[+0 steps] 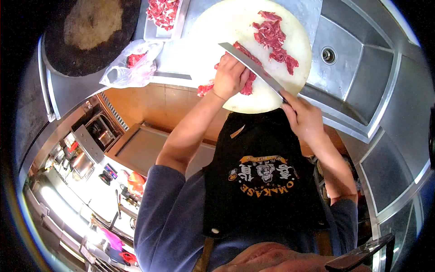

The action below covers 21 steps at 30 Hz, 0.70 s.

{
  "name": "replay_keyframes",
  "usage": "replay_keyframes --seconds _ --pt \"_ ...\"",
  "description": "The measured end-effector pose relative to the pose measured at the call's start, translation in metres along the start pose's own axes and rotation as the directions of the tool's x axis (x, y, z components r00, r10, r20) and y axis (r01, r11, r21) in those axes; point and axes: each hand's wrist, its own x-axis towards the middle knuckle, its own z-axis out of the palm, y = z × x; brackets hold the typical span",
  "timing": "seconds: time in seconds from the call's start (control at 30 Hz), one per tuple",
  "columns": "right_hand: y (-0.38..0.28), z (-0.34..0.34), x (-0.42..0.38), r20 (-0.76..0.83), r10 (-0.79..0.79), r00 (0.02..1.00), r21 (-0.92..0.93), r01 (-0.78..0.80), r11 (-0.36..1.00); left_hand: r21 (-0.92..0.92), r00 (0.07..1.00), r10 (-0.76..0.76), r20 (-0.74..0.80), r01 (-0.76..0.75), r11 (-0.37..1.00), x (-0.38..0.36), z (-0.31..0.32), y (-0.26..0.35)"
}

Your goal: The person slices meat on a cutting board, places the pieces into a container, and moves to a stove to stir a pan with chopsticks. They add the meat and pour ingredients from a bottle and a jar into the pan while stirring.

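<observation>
A round white cutting board (226, 22) lies on a steel counter. My left hand (230, 76) presses its curled fingers down on a slab of raw red meat (248, 86) at the board's near edge. My right hand (302, 117) grips the handle of a long knife (251, 65). The blade runs diagonally across the meat, right beside the left hand's knuckles. Cut slices of red meat (274, 38) lie in a heap on the far right of the board.
A white tray of meat pieces (163, 11) stands left of the board, and a plastic bag with meat (131, 65) lies nearer. A dark round block (90, 31) fills the far left. A steel sink (358, 59) with a drain (328, 55) is at the right.
</observation>
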Motion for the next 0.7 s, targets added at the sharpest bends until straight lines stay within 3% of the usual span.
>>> replay_keyframes --seconds 0.2,0.37,0.47,0.57,0.63,0.7 --pt "0.003 0.011 0.006 0.036 0.007 0.999 -0.063 -0.005 0.998 -0.038 1.0 -0.01 -0.006 0.009 0.999 0.002 0.003 -0.003" --pt "-0.002 0.025 0.06 0.108 0.029 0.994 0.043 -0.034 0.999 -0.056 0.999 -0.035 -0.026 0.034 0.998 0.0 0.004 -0.004" --pt "0.007 0.006 0.014 0.078 0.062 0.995 0.077 -0.068 0.995 -0.039 0.998 -0.045 -0.038 0.043 0.998 0.001 0.005 -0.003" --pt "0.006 0.011 0.024 0.095 0.068 0.993 0.038 -0.072 0.997 -0.062 0.998 -0.031 -0.047 0.028 0.998 0.003 0.006 -0.005" --pt "0.003 0.04 0.075 0.059 0.018 0.998 0.089 -0.023 0.996 -0.069 0.997 0.003 -0.071 -0.008 0.998 0.003 0.005 -0.004" --pt "0.003 0.062 0.135 -0.083 -0.063 0.995 0.188 0.078 0.979 -0.06 0.997 0.017 -0.07 -0.021 0.998 0.003 0.004 -0.003"
